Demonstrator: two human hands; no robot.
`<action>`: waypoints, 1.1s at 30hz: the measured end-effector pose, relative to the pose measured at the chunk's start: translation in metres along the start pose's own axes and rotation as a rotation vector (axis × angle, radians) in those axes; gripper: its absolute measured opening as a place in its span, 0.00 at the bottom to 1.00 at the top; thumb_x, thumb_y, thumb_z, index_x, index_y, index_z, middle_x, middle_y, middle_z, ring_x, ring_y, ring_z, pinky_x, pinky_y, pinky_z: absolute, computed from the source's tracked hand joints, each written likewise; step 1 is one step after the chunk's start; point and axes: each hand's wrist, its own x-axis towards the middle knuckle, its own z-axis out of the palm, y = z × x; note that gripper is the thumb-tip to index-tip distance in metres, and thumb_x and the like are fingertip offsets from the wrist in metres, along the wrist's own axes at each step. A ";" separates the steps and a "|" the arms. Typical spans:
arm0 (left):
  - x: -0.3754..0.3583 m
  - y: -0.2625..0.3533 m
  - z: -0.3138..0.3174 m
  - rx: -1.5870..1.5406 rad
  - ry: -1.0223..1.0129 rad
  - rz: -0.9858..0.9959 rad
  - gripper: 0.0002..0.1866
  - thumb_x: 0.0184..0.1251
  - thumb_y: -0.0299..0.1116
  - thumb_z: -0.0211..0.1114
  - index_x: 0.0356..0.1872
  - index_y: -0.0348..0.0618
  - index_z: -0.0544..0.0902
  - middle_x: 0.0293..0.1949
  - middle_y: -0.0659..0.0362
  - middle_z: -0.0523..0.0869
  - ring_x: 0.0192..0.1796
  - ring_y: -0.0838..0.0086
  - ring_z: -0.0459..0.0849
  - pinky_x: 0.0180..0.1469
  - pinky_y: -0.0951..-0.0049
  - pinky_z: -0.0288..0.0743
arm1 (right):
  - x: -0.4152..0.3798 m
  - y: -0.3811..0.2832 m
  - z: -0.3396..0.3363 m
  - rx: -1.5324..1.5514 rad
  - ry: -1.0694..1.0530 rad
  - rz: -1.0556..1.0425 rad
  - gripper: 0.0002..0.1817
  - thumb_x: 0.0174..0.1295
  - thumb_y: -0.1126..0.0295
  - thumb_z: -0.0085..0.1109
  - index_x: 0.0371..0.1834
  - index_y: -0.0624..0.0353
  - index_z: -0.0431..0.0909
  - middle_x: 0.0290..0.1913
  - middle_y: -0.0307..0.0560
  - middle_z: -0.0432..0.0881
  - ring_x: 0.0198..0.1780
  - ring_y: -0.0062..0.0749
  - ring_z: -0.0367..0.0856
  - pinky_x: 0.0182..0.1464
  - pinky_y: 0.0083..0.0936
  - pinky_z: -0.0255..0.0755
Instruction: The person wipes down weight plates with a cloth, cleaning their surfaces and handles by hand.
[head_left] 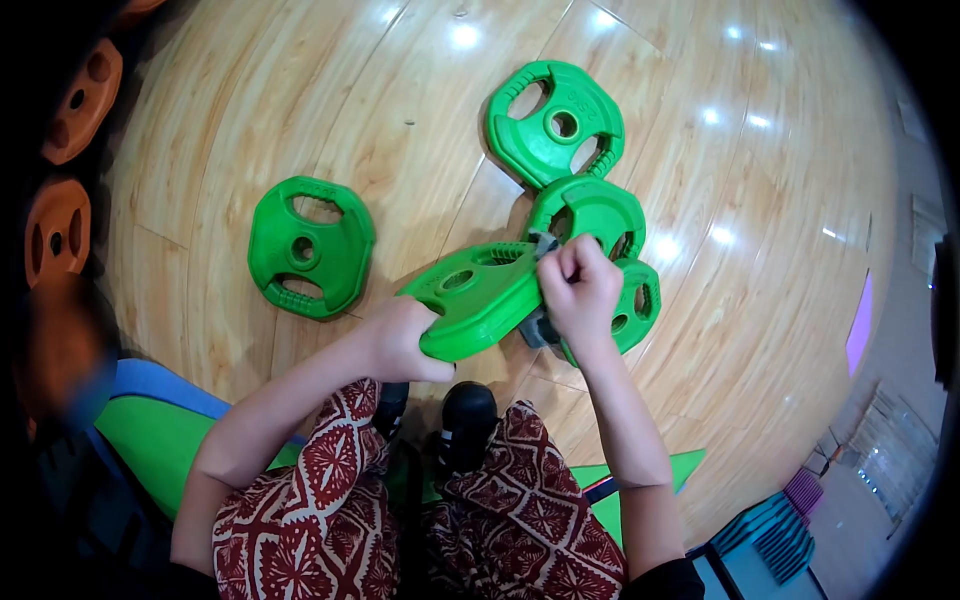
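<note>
Tilted above the floor, a green weight plate (485, 295) is gripped at its lower left edge by my left hand (405, 340). My right hand (583, 297) is closed on a dark grey cloth (540, 332) at the plate's right edge; parts of the cloth stick out above and below the fist. Beyond the hands, a green plate (538, 150) lies at the top, touching a second one (605, 208). A third green plate (642, 305) is partly hidden behind my right hand. Another green plate (345, 248) lies apart on the left.
Orange weight plates (82, 108) stand along the left edge. A green and blue object (150, 440) is at the lower left. Black shoes (468, 425) show below the held plate. Stacked teal items (780, 540) are at the lower right, and a purple piece (859, 325) lies further up.
</note>
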 end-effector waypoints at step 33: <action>-0.052 -0.056 0.010 -0.233 0.129 0.093 0.18 0.31 0.35 0.68 0.27 0.36 0.76 0.28 0.49 0.76 0.36 0.55 0.74 0.42 0.63 0.66 | 0.009 -0.037 0.034 0.296 -0.382 -0.290 0.14 0.41 0.80 0.56 0.13 0.58 0.58 0.13 0.41 0.63 0.16 0.30 0.65 0.19 0.24 0.60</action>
